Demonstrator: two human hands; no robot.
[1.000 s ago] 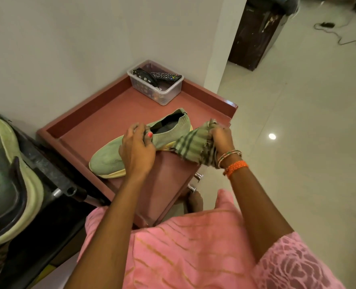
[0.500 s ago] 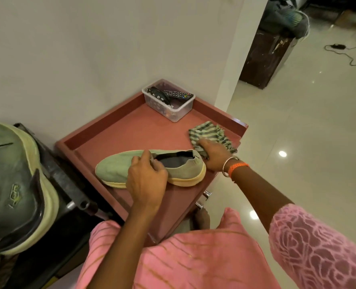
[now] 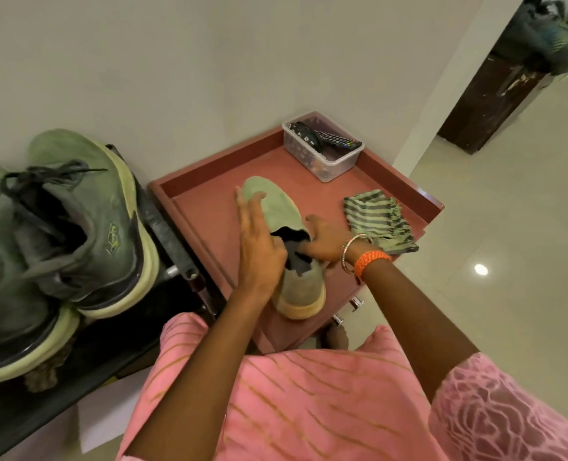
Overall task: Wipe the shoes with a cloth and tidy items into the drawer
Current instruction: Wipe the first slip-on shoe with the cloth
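Note:
A light green slip-on shoe (image 3: 277,207) lies on the red-brown cabinet top (image 3: 206,211), toe toward the wall and heel over the front edge. My left hand (image 3: 259,247) rests along its left side with the fingers straight, the thumb by the dark opening. From the right, my right hand (image 3: 324,244) holds the shoe's collar, its fingertips tucked into the opening. The green striped cloth (image 3: 377,221) lies crumpled on the cabinet top just right of my right wrist, and neither hand touches it.
A clear plastic box (image 3: 322,158) holding remotes sits at the cabinet's back corner. Two drawer handles (image 3: 356,302) show below the front edge. A pair of larger green lace-up sneakers (image 3: 86,234) stands on a black rack at left. A dark wooden cabinet (image 3: 495,94) stands at far right.
My right hand let go of the cloth, which now lies on the cabinet top, and took the shoe's collar. The shoe was turned from sideways to toe-toward-wall.

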